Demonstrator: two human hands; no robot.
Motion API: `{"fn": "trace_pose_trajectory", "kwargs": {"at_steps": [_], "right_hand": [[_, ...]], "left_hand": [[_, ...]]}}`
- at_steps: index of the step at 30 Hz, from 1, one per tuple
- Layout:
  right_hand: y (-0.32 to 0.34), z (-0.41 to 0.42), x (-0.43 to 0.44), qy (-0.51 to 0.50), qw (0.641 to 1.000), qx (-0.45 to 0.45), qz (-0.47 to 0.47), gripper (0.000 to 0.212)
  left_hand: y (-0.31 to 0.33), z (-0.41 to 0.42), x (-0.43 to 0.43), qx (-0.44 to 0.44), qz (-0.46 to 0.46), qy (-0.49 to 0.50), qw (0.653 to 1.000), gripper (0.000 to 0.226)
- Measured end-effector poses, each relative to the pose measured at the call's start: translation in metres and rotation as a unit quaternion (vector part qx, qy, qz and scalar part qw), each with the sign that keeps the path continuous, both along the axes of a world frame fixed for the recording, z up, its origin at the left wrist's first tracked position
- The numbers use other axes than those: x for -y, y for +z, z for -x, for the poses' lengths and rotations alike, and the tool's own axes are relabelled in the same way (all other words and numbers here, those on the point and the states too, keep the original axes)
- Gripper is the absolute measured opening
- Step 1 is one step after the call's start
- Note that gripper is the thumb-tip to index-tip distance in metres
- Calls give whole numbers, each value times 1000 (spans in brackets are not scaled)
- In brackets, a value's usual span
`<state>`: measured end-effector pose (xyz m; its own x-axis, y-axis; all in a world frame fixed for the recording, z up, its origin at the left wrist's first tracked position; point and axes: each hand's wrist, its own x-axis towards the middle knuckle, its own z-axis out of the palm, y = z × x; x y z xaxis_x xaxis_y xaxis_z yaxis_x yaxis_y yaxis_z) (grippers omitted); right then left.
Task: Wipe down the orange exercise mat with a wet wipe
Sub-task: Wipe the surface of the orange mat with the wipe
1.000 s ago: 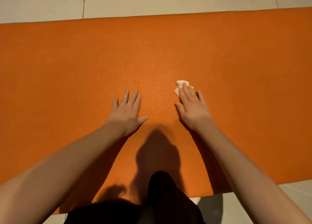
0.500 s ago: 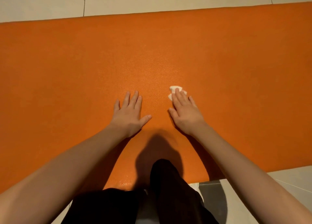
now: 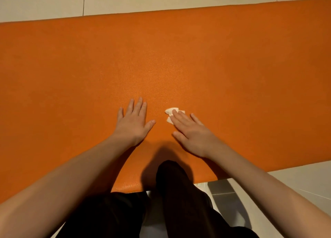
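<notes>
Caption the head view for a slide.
Right hand presses a white wet wipe onto the orange mat; left hand rests flat nearby.

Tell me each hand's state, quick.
Left hand: open, flat on the mat.
Right hand: open, straight fingers pressing the wipe onto the mat.

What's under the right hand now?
The white wipe, pressed on the mat by the right hand with straight fingers. Only its crumpled edge shows past them; how much lies beneath is covered.
</notes>
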<state>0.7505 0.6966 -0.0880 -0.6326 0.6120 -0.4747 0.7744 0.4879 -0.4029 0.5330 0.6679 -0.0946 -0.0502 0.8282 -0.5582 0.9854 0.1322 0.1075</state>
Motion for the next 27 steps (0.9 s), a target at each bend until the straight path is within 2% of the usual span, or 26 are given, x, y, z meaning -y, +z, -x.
{"fn": "trace_pose_trajectory", "kwargs": {"at_steps": [2,5,7,11,13,16,18,22,24,27], "right_hand": [[-3,-13,-12,-6,999,40,-25,58],[-8,-16,-28,-80,991,91,-52,58],[-4,-7,-18,-92,992,77,-36,59],[16,-19,27,-12,1000,-15,-7,61],[14,-33,21,-10,1000,6,-11,55],[3,-34,0,-74,994,70,-27,55],[5,-26,5,-83,995,56,-19,57],[28,-41,55,-6,999,-39,14,70],[27,-53,55,-5,999,-28,19,63],[16,-45,33,-68,997,19,-7,54]], "left_hand": [[0,-1,3,5,0,5,1000,74],[2,-5,5,18,6,20,1000,77],[3,-8,8,26,8,24,999,78],[1,-10,13,24,-8,19,1000,78],[0,-11,14,24,-7,20,999,77],[3,-12,13,31,-2,24,999,76],[5,-15,15,42,2,30,999,76],[6,-24,24,57,-7,26,998,77],[4,-26,27,58,-17,22,998,76],[2,-25,28,60,-27,23,998,75]]}}
